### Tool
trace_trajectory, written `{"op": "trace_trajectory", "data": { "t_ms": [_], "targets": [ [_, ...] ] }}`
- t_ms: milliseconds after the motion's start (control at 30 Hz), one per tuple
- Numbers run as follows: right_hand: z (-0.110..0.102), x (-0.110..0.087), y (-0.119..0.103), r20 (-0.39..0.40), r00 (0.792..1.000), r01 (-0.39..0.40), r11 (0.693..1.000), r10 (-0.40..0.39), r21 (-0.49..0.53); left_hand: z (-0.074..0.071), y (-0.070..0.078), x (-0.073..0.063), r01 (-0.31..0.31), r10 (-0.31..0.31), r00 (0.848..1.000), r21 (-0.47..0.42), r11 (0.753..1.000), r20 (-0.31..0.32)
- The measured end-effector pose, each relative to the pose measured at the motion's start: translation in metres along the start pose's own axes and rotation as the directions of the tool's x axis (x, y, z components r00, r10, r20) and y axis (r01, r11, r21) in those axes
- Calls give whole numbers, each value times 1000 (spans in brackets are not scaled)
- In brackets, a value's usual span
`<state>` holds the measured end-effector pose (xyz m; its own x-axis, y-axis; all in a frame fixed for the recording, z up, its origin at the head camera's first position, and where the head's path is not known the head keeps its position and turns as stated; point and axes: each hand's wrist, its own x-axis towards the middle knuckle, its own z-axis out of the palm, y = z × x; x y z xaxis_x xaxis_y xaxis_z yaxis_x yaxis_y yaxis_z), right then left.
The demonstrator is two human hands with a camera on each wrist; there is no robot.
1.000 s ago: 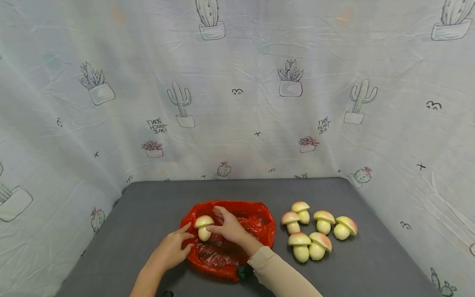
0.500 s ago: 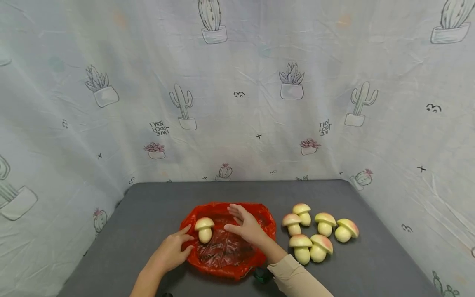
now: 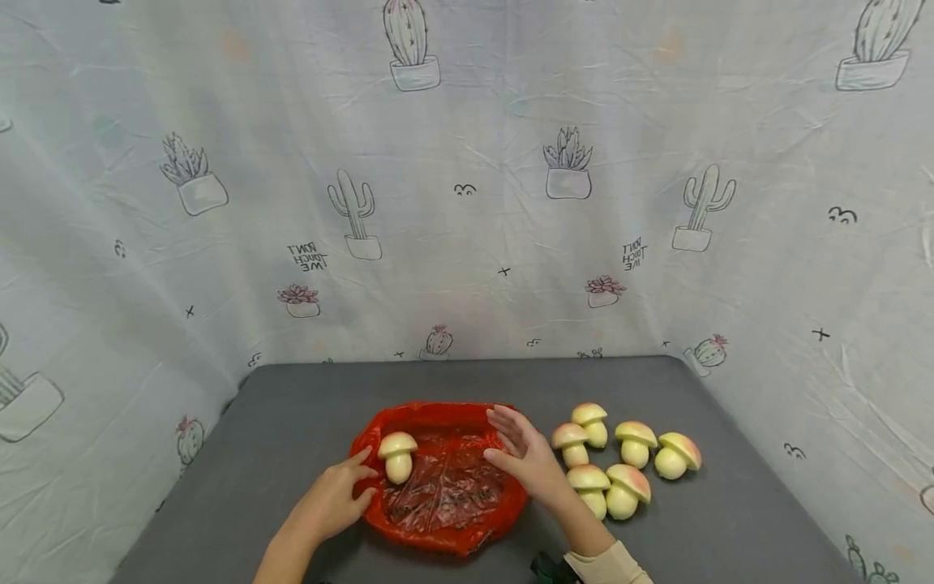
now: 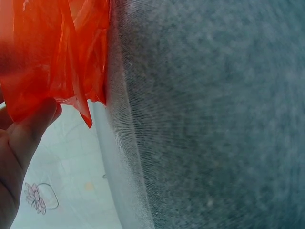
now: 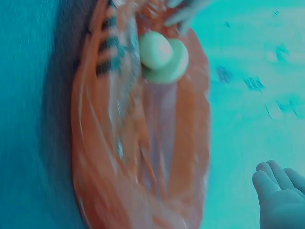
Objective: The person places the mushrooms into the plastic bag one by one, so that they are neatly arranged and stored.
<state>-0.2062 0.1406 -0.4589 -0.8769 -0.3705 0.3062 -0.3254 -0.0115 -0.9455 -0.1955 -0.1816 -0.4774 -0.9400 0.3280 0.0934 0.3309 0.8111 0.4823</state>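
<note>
A red plastic bag [image 3: 445, 542] lies on the dark grey table with its mouth spread wide. Inside, at its left end, rests one toy mushroom [image 3: 397, 466], pale yellow with a rounded cap; it also shows in the right wrist view [image 5: 157, 50]. My left hand [image 3: 332, 499] holds the bag's left rim, the thumb [image 4: 35, 124] lying against the red film in the left wrist view. Over the bag's right edge hovers my right hand [image 3: 531, 462], fingers extended and nothing in them. Its palm side shows at the lower right of the right wrist view, which is blurred.
Several more toy mushrooms [image 3: 635, 442] with pinkish caps stand grouped on the table [image 3: 292, 414] right of the bag. The right forearm partly covers the nearest one. A pale curtain [image 3: 467, 122] printed with cacti hangs behind and along both sides.
My right hand has withdrawn rightward from the mushroom in the bag, leaving it there, and now hovers at the bag's right edge. The left hand has stayed at the left rim.
</note>
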Motion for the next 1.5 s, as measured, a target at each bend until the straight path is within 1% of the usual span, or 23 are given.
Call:
{"op": "trace_trajectory", "data": {
  "t_ms": [133,300,367,433,500,567,667,767,833,900,933,967,1033,1100,1233,1267,1333,1400,1500],
  "targets": [
    [-21,-12,-7,-59,998,34,999,-32,25,-1,0,-1,-19,19,1000,7,1000,-2],
    [-53,-29,-17,-117,990,73,996,-77,-42,-1,-1,-2,-24,24,1000,9,1000,6],
    [-67,-37,-21,-152,984,85,994,-94,-65,-1,-1,-1,-22,22,1000,3,1000,9],
    [-83,-47,-25,-196,973,104,991,-119,-87,-1,-1,0,-23,23,1000,-3,1000,10],
    [-98,-56,-28,-241,962,100,989,-124,-108,-1,-1,0,-27,27,1000,-5,1000,10],
    [-113,-66,-29,-294,948,86,986,-125,-139,0,0,-1,-33,33,999,-4,999,7],
    [-132,-79,-30,-388,918,11,984,-80,-177,0,0,-1,-36,36,999,0,999,0],
    [-150,-89,-29,-487,872,-59,978,-46,-198,-1,0,-2,-43,43,999,5,999,-2],
    [-161,-95,-27,-552,834,-126,968,-15,-217,-1,0,-2,-43,43,999,5,999,5],
    [-171,-100,-23,-610,793,-213,945,18,-249,-1,1,-2,-37,37,999,2,999,12],
    [-176,-101,-21,-638,769,-270,924,39,-269,-1,1,-1,-30,30,999,-1,1000,14],
    [-181,-102,-19,-659,750,-320,904,58,-285,-1,1,-1,-23,23,1000,-5,1000,15],
    [-190,-104,-14,-689,719,-409,855,89,-318,-1,2,0,-12,12,1000,-10,1000,11],
    [-199,-107,-9,-693,711,-463,822,121,-331,0,3,0,-9,9,1000,-10,1000,4],
    [-210,-111,-3,-671,715,-531,775,194,-343,0,4,0,-3,3,1000,-3,1000,-3],
    [-213,-112,-2,-664,717,-543,767,213,-341,0,4,0,-4,4,1000,-1,1000,-4],
    [-217,-112,1,-652,713,-581,737,257,-345,0,4,-1,-3,3,1000,-5,1000,-5],
    [-221,-112,4,-641,704,-616,711,306,-338,0,4,-2,-5,5,1000,-6,1000,-7],
    [-228,-110,9,-598,698,-663,672,394,-331,1,3,-1,-5,5,1000,-4,1000,-8]
  ]
}}
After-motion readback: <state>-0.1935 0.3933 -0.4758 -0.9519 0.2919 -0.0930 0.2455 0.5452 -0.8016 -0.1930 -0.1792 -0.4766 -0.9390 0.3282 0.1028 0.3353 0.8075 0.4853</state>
